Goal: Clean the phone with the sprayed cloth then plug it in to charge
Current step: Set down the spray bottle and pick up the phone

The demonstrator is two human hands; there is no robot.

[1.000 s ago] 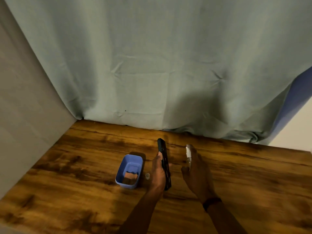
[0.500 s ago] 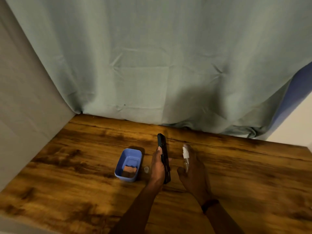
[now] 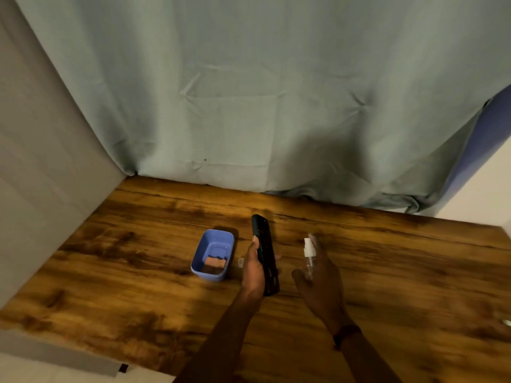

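Phone: the phone (image 3: pixel 265 254) is up on its long edge just right of the blue tub (image 3: pixel 213 255), lower end near the counter (image 3: pixel 138 261); whether it touches I can't tell.
Left hand: the left hand (image 3: pixel 253 269) has it, fingers clamped across the width, thumb on the near face.
Right hand: the right hand (image 3: pixel 320 280) is right of the phone, fingers curled round a small clear spray bottle (image 3: pixel 309 254), white nozzle poking out on top.
Cloth: something pinkish-orange (image 3: pixel 215 262) lies in the tub's bottom, likely the cloth, though it's too small to be sure.
Handling: stiff, slim, glossy slab; I'd judge it slippery and breakable if dropped, so grip the long edges and leave the faces free for wiping.
Hard to see: right hand is blurred; the small pale object (image 3: pixel 241 262) between tub and phone is unclear; no charger or cable is in view; a round thing at the right edge is cut off.
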